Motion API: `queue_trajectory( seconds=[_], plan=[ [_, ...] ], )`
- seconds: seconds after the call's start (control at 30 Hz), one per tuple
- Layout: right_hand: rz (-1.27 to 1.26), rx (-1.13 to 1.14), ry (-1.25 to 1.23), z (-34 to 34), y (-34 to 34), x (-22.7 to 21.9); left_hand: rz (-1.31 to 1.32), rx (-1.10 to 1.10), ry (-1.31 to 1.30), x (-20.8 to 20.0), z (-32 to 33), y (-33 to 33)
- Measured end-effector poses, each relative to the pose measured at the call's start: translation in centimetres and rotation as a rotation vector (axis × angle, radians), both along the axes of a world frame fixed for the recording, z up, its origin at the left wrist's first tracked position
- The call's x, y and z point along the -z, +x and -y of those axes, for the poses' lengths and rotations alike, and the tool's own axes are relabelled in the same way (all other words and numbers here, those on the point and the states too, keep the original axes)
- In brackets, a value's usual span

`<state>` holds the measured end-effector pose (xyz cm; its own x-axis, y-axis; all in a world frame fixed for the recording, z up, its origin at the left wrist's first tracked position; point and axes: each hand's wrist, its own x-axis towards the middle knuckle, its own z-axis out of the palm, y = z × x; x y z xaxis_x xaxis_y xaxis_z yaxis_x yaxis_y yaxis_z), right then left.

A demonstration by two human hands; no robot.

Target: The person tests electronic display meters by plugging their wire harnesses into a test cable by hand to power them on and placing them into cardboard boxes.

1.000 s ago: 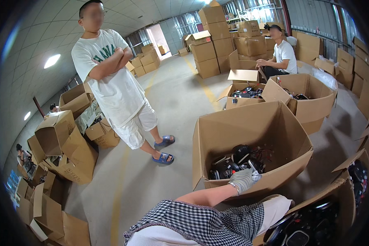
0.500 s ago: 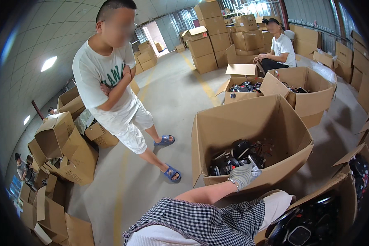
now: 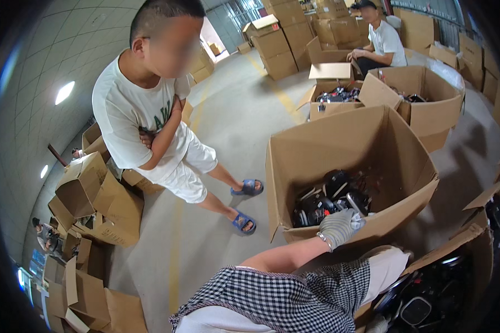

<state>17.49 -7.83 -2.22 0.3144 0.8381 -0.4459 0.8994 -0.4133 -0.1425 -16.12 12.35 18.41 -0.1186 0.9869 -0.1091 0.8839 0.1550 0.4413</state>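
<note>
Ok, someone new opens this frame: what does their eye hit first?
Probably the standing person in white, arms crossed, left of centre. Next, the large open cardboard box right of centre, with black parts inside and the gloved left hand at its near edge. Behind, stacked brown cartons stand toward the back.

From the head, a wide fisheye looks down and forward over a nearby open box point(image 3: 328, 145).
</note>
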Motion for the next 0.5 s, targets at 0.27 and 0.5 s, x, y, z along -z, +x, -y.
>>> queue_trajectory(
  seconds=[0.27,0.5],
  plan=[
    [0.101,-0.21,-0.094,2.3,0.6,0.0,-0.038,-0.011,0.091,1.6,-0.5,-0.4],
    [0.166,-0.366,-0.128,3.2,1.2,1.8,-0.063,0.012,0.107,1.0,-0.4,-0.2]
  ],
)
